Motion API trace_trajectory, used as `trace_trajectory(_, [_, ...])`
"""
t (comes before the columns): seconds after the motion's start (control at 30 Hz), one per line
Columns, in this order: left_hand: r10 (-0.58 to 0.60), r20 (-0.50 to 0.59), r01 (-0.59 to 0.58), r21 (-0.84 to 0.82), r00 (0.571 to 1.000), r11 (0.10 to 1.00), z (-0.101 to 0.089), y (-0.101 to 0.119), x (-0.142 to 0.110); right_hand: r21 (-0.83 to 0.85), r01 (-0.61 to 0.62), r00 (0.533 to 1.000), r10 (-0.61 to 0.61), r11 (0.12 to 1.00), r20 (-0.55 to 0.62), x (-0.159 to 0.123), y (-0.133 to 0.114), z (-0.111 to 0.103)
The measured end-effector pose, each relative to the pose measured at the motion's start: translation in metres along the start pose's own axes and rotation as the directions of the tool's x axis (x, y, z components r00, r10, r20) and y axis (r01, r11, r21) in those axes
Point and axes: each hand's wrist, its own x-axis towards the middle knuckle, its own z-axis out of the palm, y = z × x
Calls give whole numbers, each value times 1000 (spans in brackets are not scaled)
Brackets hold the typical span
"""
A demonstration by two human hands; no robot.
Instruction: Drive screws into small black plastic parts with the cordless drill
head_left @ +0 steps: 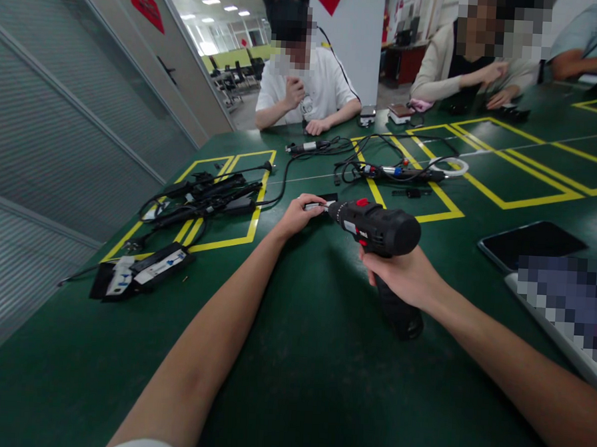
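My right hand [406, 272] grips a black-and-red power drill [373, 224] above the green table [296, 357]. My left hand [299, 215] holds a small dark-and-white piece [331, 196] on it, just ahead of the drill. If the drill tilts or the piece twists, the tip could skid into my fingers. Fingers and drill hide most of the piece; I cannot tell whether the tip touches.

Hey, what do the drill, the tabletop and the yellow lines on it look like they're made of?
Drill: likely hard plastic, mostly matte black, judging by its moulded-looking casing with red details.
Tabletop: smooth green with a soft sheen; perhaps a laminate or a coated mat, I can't tell which.
Yellow lines: probably adhesive tape, from their flat, even-width strips.
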Motion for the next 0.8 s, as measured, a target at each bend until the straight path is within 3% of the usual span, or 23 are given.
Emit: trace_trajectory(0.8, [-2, 2, 2, -15, 1000, 1000, 0, 2, -1, 6, -1, 1000, 1, 1000, -10, -1, -3, 1])
